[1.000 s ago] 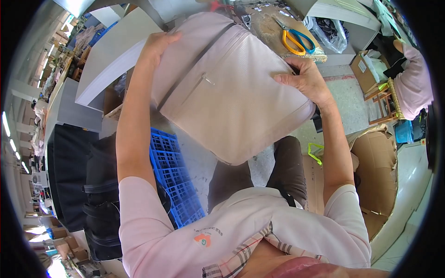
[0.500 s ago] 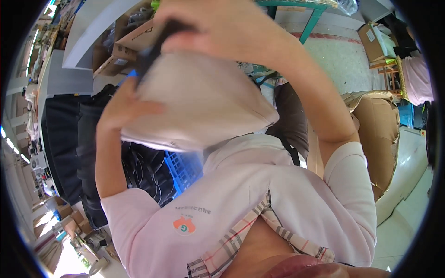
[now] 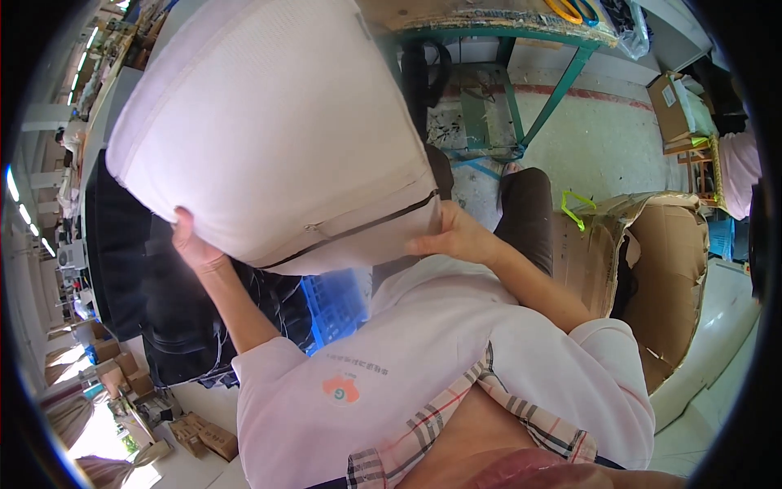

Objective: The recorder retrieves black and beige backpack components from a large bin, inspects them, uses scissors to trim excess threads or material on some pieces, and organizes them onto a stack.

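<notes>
A large pale pink cushion cover [image 3: 269, 138] with a dark zipper line along its lower edge fills the upper left of the head view. I hold it up close in front of me. My left hand [image 3: 194, 243] grips its lower left corner from beneath. My right hand [image 3: 453, 236] clasps its lower right edge near the end of the zipper. The cover hides most of the worktable behind it.
A green-legged worktable [image 3: 562, 73] stands ahead with yellow-handled scissors [image 3: 570, 10] on top. An open cardboard box [image 3: 660, 269] sits at my right. A blue plastic crate [image 3: 334, 306] and dark fabric piles [image 3: 155, 301] lie at my left. Another person's pink sleeve [image 3: 740, 171] shows far right.
The cover was flat on the table a second ago. I have lifted it toward my face, and both hands have shifted from its top edges to its lower corners.
</notes>
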A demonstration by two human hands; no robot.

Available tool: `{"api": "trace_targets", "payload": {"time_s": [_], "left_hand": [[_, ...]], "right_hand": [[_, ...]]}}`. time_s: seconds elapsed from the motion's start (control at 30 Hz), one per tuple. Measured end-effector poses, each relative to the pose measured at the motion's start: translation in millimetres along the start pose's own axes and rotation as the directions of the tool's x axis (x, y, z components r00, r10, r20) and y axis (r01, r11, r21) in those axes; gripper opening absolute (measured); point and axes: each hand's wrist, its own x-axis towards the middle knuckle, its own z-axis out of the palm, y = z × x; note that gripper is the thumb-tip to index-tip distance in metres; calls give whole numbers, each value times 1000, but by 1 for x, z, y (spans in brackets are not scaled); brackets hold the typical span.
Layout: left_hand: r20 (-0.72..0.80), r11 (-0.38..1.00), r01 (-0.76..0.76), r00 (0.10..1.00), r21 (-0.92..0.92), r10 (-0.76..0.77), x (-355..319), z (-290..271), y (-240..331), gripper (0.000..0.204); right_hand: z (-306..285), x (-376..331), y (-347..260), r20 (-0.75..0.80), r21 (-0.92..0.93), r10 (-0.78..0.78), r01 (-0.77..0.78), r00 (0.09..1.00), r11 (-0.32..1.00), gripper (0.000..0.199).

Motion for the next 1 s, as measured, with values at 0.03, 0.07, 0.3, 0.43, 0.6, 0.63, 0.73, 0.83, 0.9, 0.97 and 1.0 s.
{"api": "trace_targets", "payload": {"time_s": [0.03,0.07,0.3,0.43,0.6,0.63,0.73,0.83,0.9,0.97,1.0], "left_hand": [[22,999,-14,1000,-30,15,7,3,-11,60],[44,998,-25,999,-62,28,12,6,-20,62],[257,955,76,966,-287,1,27,41,-86,59],[328,876,176,944,-449,-21,49,54,-128,57],[307,787,223,951,-575,-45,74,84,-168,51],[287,775,222,956,-592,-55,77,89,-174,50],[294,723,249,953,-644,-66,84,95,-187,47],[280,690,260,956,-676,-85,86,100,-195,46],[277,672,263,957,-692,-90,88,103,-198,46],[285,653,288,952,-701,-114,90,105,-202,45],[284,651,288,952,-702,-114,90,106,-203,45]], "right_hand": [[-4,-1,-5,-115,76,12,-3,993,997,38],[-8,-3,-9,-229,152,31,5,973,988,30],[-56,-4,-54,-605,-162,-320,280,729,946,17],[-86,8,-114,-556,-390,-463,275,691,879,14],[-125,28,-157,-639,-309,-460,342,617,888,11],[-132,32,-163,-651,-279,-464,378,601,882,11],[-145,40,-175,-672,-325,-456,321,583,890,12],[-149,44,-183,-681,-334,-440,288,585,898,12],[-154,45,-187,-674,-330,-438,287,595,899,12],[-163,44,-188,-661,-339,-419,251,622,907,14],[-165,44,-189,-661,-340,-419,249,622,907,14]]}}
